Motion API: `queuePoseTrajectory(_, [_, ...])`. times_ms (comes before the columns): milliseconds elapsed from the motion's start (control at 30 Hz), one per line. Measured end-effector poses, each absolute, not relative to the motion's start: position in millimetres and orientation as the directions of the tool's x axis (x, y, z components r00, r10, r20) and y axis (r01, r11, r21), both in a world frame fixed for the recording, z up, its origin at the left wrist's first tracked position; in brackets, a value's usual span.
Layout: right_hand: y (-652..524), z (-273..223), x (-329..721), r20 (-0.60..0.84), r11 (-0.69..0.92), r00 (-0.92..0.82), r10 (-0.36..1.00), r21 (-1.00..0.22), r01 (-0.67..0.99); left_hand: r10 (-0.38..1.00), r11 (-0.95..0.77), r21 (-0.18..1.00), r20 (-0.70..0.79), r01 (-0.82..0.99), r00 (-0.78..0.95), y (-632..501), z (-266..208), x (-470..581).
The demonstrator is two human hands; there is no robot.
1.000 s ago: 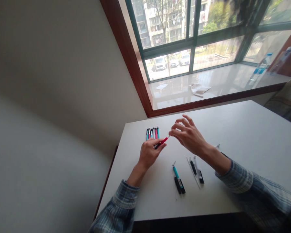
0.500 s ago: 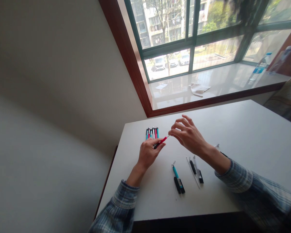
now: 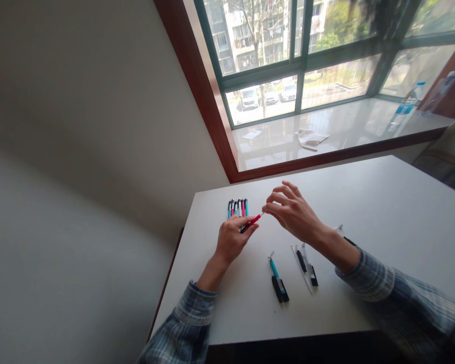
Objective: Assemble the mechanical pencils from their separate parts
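My left hand (image 3: 233,237) is closed round a red pen barrel (image 3: 255,220) with a black lower part, its red end tilted up to the right. My right hand (image 3: 293,210) pinches a thin pen refill (image 3: 263,213) between thumb and forefinger at that end; the other fingers are raised and curved. Only a short bit of the refill shows between fingertips and barrel. Beyond my left hand lies a row of several pens (image 3: 238,206), partly hidden by it. Nearer me rest a blue pen barrel (image 3: 274,269) with black parts, and a clear barrel (image 3: 307,260) beside a white refill (image 3: 301,269).
The white table (image 3: 242,313) stands against the wall under a window. Further pen parts (image 3: 349,241) are half hidden behind my right forearm. On the sill are a cloth (image 3: 311,139), a paper piece (image 3: 252,134) and a water bottle (image 3: 407,105).
My right hand has moved slightly left and closer to the red barrel, and less of the refill shows. My left hand holds its place.
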State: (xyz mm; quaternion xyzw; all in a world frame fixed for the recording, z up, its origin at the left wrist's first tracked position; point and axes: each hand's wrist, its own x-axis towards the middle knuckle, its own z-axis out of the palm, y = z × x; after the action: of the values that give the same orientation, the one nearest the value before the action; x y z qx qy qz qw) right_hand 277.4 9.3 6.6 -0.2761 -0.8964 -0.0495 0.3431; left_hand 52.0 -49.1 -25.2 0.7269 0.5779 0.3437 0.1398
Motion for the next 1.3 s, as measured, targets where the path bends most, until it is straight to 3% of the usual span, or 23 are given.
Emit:
queuePoseTrajectory(400, [10.9, 7.7, 280.2, 0.665, 0.863, -0.607, 0.435, -0.116, 0.492, 0.969, -0.215, 0.75, 0.243, 0.626, 0.041, -47.2, -28.7, 52.3])
queuePoseTrajectory(567, [6.2, 14.8, 280.8, 0.809, 0.857, -0.449, 0.381, -0.126, 0.5, 0.987, -0.147, 0.897, 0.159, 0.416, 0.005, -47.0, -22.2, 53.8])
queuePoseTrajectory(700, [4.2, 15.4, 279.2, 0.889, 0.837, -0.232, 0.394, -0.243, 0.49, 0.991, -0.09, 0.96, 0.112, 0.264, -0.073, -46.9, -14.2, 53.0])
queuePoseTrajectory(933, [2.6, -0.4, 268.1, 0.757, 0.82, -0.343, 0.556, -0.432, 0.376, 0.986, -0.117, 0.985, 0.13, 0.127, -0.104, -47.3, -10.2, 51.3])
queuePoseTrajectory(1100, [-8.7, 3.1, 259.8, 0.662, 0.73, -0.316, 0.68, -0.651, 0.207, 0.979, -0.183, 0.954, 0.199, 0.239, -0.044, -47.5, -11.3, 53.6])
queuePoseTrajectory(1300, [-11.5, 7.6, 260.1, 0.612, 0.657, -0.284, 0.738, -0.747, 0.097, 0.98, -0.195, 0.933, 0.199, 0.303, 0.018, -50.4, -10.6, 61.7])
